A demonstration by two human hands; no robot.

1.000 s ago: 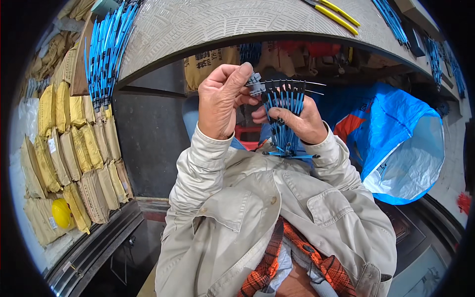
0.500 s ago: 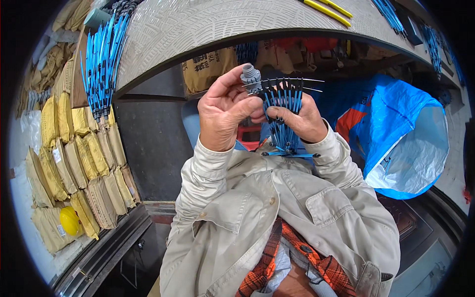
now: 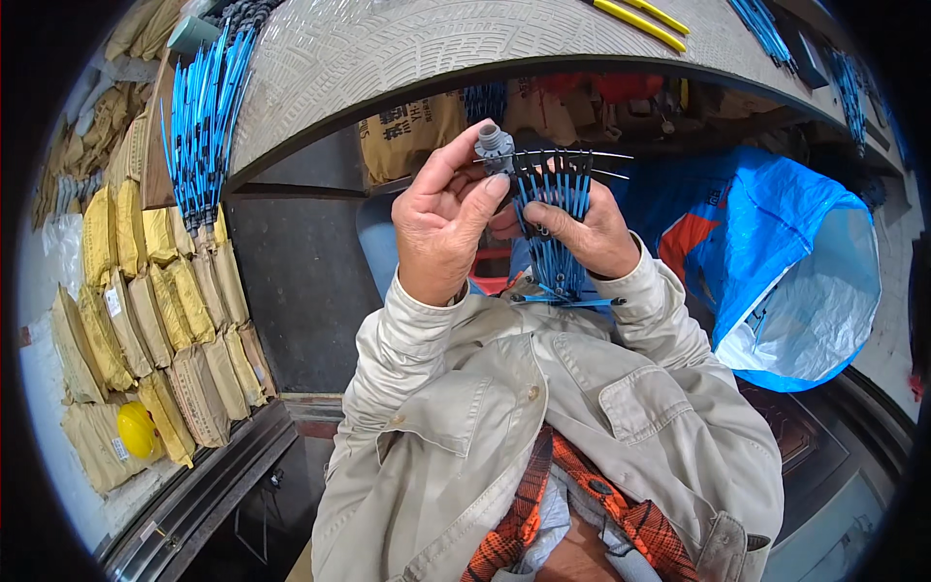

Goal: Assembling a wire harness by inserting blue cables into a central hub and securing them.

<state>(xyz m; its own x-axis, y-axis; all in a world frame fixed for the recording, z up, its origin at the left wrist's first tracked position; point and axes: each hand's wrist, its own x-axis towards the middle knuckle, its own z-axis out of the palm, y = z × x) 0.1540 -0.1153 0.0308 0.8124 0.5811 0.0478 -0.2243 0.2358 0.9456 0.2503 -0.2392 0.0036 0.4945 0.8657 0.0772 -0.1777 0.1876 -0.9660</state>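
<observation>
My left hand (image 3: 448, 218) pinches a grey threaded plastic fitting (image 3: 495, 145) between thumb and fingers, its threaded end pointing up and away. Right beside it, my right hand (image 3: 593, 233) grips a fanned bundle of blue rods with black tips (image 3: 555, 184), the thumb laid across them. Two thin metal wires (image 3: 609, 156) run crosswise through the black tips and stick out to the right. The wires' left ends meet the fitting; whether they enter it, I cannot tell. Below my hand, the rods narrow together and a few lie sideways against my jacket.
A grey patterned worktop (image 3: 407, 44) curves across the far side, with yellow-handled pliers (image 3: 640, 21) on it. More blue rods (image 3: 202, 126) hang at its left end. Brown and yellow packets (image 3: 175, 301) are stacked at left. A large blue bag (image 3: 766, 252) stands open at right.
My left hand has shifted slightly to the right, its thumb moving up onto the grey fitting. The fitting has tilted a little. My right hand stays almost still on the rods.
</observation>
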